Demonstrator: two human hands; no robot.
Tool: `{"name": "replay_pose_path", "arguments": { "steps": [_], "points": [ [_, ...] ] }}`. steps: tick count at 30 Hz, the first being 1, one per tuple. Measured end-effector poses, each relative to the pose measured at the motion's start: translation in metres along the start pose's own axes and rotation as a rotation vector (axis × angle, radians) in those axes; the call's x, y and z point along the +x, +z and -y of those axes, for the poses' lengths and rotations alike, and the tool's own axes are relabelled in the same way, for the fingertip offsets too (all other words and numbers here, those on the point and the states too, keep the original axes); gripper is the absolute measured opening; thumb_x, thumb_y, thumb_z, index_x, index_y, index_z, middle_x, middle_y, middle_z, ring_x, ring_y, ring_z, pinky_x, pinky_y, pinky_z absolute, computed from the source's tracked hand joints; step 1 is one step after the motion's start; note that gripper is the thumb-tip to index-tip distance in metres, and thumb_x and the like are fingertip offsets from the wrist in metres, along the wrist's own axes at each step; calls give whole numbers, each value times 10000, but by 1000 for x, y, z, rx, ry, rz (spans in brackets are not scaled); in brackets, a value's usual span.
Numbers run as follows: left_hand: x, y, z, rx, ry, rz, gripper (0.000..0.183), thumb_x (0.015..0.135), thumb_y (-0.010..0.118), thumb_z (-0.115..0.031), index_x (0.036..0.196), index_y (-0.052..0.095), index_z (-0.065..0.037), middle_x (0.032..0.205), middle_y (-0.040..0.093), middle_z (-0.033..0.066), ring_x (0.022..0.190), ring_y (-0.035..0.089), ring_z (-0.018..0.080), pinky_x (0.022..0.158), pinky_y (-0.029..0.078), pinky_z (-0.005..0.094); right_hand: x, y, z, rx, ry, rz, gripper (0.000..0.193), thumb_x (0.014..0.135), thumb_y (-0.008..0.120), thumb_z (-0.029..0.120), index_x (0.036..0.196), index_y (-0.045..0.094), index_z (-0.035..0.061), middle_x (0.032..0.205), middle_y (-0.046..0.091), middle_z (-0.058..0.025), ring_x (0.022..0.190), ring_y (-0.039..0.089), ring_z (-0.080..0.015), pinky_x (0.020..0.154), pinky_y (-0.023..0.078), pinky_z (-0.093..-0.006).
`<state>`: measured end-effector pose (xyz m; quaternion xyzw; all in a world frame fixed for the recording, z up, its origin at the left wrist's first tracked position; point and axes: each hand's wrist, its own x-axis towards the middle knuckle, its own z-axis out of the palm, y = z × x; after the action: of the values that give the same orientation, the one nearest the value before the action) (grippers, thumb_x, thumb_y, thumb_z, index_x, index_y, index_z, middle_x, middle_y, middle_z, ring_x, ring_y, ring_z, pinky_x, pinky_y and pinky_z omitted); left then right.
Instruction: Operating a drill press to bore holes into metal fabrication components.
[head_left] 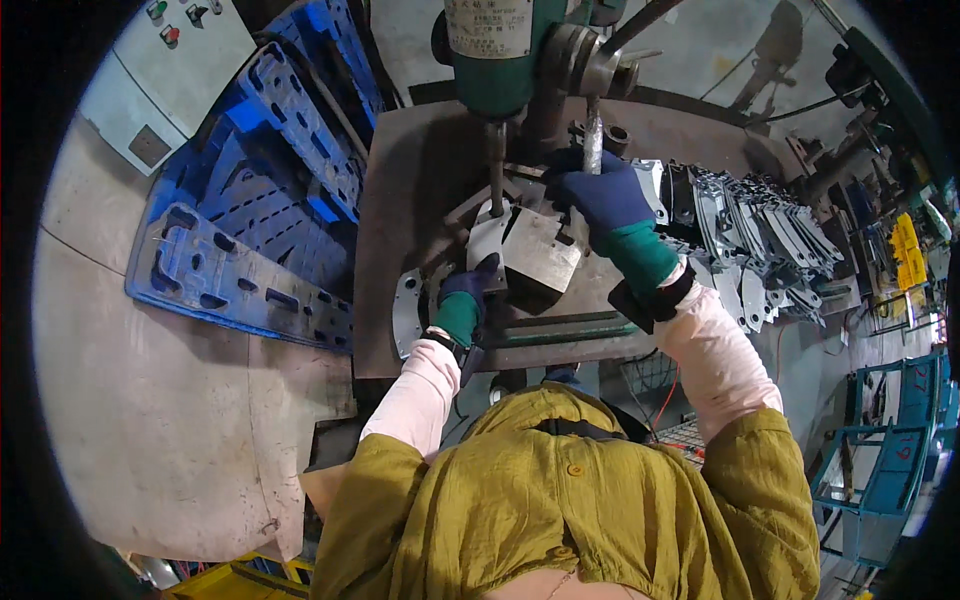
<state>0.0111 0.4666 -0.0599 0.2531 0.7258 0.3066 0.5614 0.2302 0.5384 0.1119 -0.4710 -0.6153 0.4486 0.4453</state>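
My left hand, in a dark blue and green glove, grips the near end of a flat, shiny metal plate. The plate sits beneath the spindle of a green drill press, whose lower tip meets the plate's far part. Beside it on the right is a grey metal block. My right hand, gloved alike, is closed round the lower part of the silver lever handle of the press. Some of its fingers are hidden behind the glove's back.
Several curved metal plates are piled on the right of the worktable. One more curved plate lies left of my left hand. Blue plastic pallets lean at the left, below a control box. Blue racks stand far right.
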Motion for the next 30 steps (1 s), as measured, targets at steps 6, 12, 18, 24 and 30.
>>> {"name": "replay_pose_path", "arguments": {
  "steps": [6,12,18,24,30],
  "points": [
    [38,-14,54,840,702,-188,501,635,826,-167,1107,679,-87,1058,693,166,973,662,350,883,518,423,9,11,-11,-124,-73,-202,326,749,666,214,1028,692,48,799,694,-178,749,691,-259,713,528,-371],
    [14,-12,34,1029,743,-106,494,723,737,-103,1204,656,-183,1106,676,173,1003,641,374,905,507,432,17,9,-20,-357,-124,-372,314,791,637,254,1060,693,103,889,694,-203,857,684,-365,747,533,-433],
    [-8,-7,18,800,628,-88,350,977,530,-181,1310,603,-257,1127,677,158,930,639,346,877,500,424,19,12,-8,-477,-164,-525,282,869,659,318,1069,708,125,951,708,-164,903,694,-321,777,534,-401],
    [4,-7,28,687,559,-144,306,1002,536,-285,1290,622,-228,1116,689,136,874,635,274,850,495,386,25,10,-21,-465,-356,-564,284,851,660,291,1089,693,140,929,691,-167,892,675,-355,765,530,-439],
    [-15,-1,8,138,315,-5,460,893,701,-369,1195,642,-26,1024,689,125,823,653,208,787,539,347,36,-1,-40,-610,-471,-583,315,847,669,207,1156,673,146,949,681,-150,875,675,-353,753,536,-429]
  ]
}}
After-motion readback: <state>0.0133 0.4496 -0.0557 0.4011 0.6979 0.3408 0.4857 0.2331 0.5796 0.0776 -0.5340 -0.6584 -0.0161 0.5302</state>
